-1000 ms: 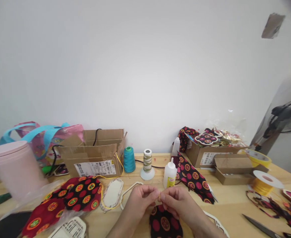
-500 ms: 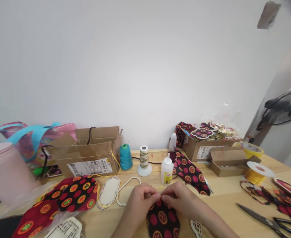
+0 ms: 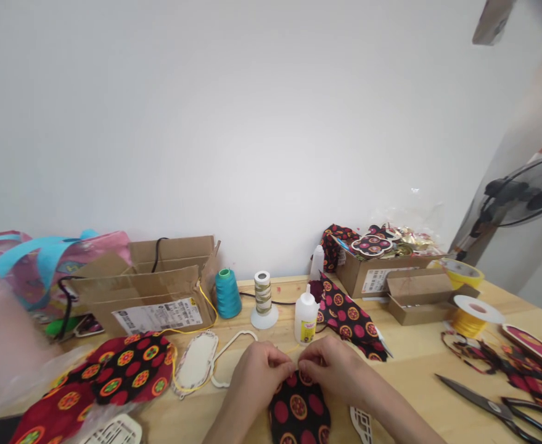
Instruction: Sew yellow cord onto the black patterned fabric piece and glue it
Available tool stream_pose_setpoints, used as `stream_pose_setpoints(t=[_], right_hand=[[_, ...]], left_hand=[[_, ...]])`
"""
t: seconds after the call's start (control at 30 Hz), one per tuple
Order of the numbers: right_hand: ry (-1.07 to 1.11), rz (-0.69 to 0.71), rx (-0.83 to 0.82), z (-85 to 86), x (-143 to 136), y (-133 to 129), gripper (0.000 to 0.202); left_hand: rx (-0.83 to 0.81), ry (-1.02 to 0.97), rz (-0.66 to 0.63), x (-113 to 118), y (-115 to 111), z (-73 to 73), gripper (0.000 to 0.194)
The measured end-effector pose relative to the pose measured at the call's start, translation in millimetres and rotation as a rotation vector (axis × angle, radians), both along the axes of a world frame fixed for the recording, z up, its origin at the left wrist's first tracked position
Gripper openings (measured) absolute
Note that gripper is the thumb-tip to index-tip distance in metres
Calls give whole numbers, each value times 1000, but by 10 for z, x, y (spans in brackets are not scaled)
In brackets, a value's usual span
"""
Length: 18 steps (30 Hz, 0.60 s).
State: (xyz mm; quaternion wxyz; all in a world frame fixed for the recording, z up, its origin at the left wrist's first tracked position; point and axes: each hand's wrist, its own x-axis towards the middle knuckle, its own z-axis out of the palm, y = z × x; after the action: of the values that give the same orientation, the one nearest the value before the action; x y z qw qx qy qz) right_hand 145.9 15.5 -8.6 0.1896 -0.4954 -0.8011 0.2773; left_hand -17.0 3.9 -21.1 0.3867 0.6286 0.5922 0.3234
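A dark patterned fabric piece (image 3: 298, 410) with red and orange round motifs hangs between my hands at the bottom middle. My left hand (image 3: 264, 376) pinches its upper left edge between thumb and fingers. On the upper right edge, my right hand (image 3: 330, 367) has a similar pinch. The two hands are close together but apart. A white glue bottle (image 3: 306, 317) with a yellow label stands upright just beyond them. Left of my left hand lie a thin pale outline frame (image 3: 234, 348) and a pale oblong panel (image 3: 197, 364). A lattice-cut pale piece (image 3: 361, 424) is partly hidden by my right forearm.
Scissors (image 3: 488, 404) lie at the right near a yellow cord spool (image 3: 472, 320). Thread spools, one teal (image 3: 228, 296), stand at the back. An open cardboard box (image 3: 160, 296) is back left; a filled box (image 3: 363, 280) is back right. Patterned fabric (image 3: 132, 370) lies left.
The view has shifted slightly, so most things sit a little farther left. My hands have parted slightly at the fabric's top edge, both still pinching it.
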Motion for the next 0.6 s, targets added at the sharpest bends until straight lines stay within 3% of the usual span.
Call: stream_pose_setpoints(t=[0.4,0.6], right_hand=[[1,-25,-33,5,7,24,23],[21,-31,-19,158,-29,2,22]], left_hand=[[-44,-71,-22,-1,-12,100,18],[-118,-194,-41,-9,-7,234,26]])
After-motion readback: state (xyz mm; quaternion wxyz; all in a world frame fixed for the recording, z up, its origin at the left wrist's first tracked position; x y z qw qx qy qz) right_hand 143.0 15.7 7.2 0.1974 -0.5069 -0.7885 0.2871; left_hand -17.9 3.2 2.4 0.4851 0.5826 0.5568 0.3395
